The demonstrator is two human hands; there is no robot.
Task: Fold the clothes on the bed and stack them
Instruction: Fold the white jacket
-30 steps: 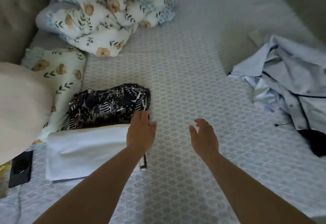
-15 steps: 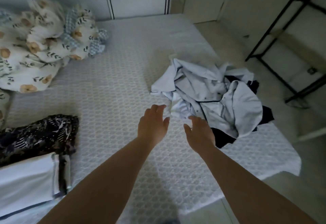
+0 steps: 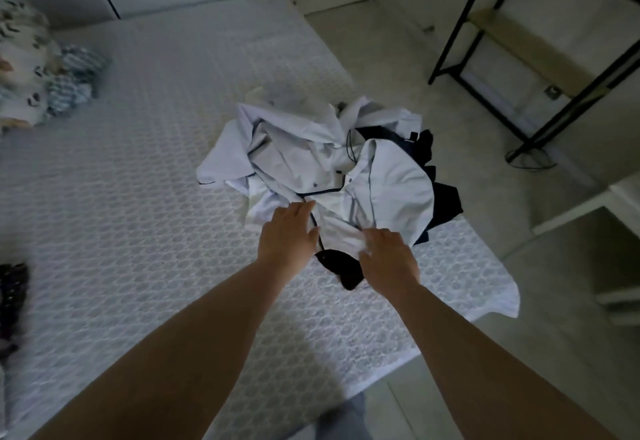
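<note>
- Right hand (image 3: 388,259) pinches pale shirt (image 3: 311,155) hem, fingertips buried in cloth.
- Left hand (image 3: 289,235) flat, fingers straight on shirt.
- Crumpled shirt pile near bed (image 3: 138,197) corner; dark garment (image 3: 443,200) mostly hidden underneath.
- Patterned clothes (image 3: 12,297) cut off left, blurred.

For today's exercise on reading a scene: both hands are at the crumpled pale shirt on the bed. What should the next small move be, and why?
Probably close a grip on the pale shirt and lift it clear. The left hand lies flat on it, the right hand is at its near edge, and it is tangled with a dark garment, so it cannot be folded where it lies.
</note>
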